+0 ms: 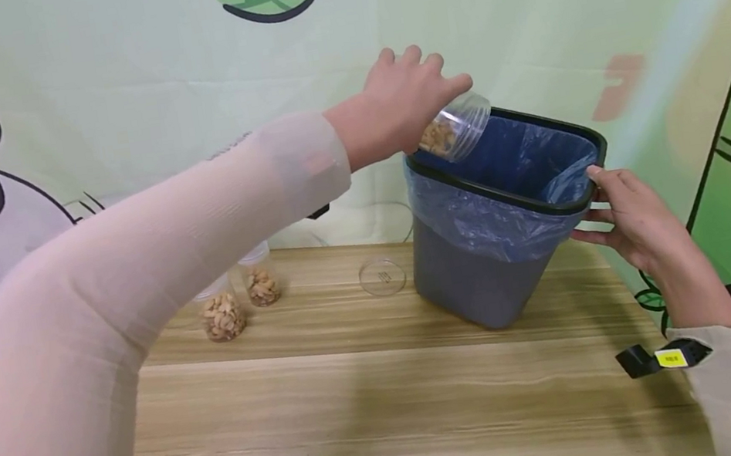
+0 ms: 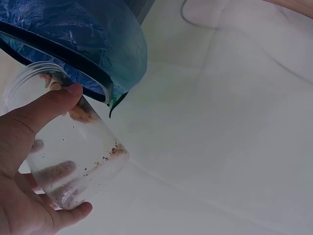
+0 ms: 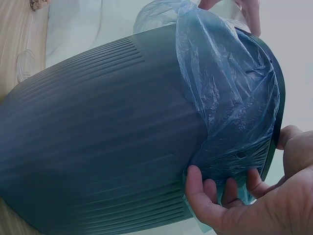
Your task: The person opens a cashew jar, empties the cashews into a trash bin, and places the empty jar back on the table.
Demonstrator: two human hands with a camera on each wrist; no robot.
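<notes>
My left hand (image 1: 411, 101) grips a clear plastic jar (image 2: 90, 139) by its sides, tipped with its mouth over the rim of a grey trash bin (image 1: 463, 276). Light brown nut pieces (image 1: 438, 137) lie near the jar's mouth, and brown crumbs cling to its wall in the left wrist view. A blue plastic bag (image 1: 477, 224) lines the bin and folds down outside its black rim. With the thumb over the rim and the fingers against the bag outside, my right hand (image 1: 642, 224) holds the bin, which leans toward the right.
Left of the bin, a clear round lid (image 1: 383, 278) lies flat on the wooden table (image 1: 364, 415). Further left stand two clear jars, a nearer one (image 1: 223, 316) and a farther one (image 1: 262, 284), each partly filled with nuts. A printed cloth backdrop (image 1: 173, 60) hangs behind.
</notes>
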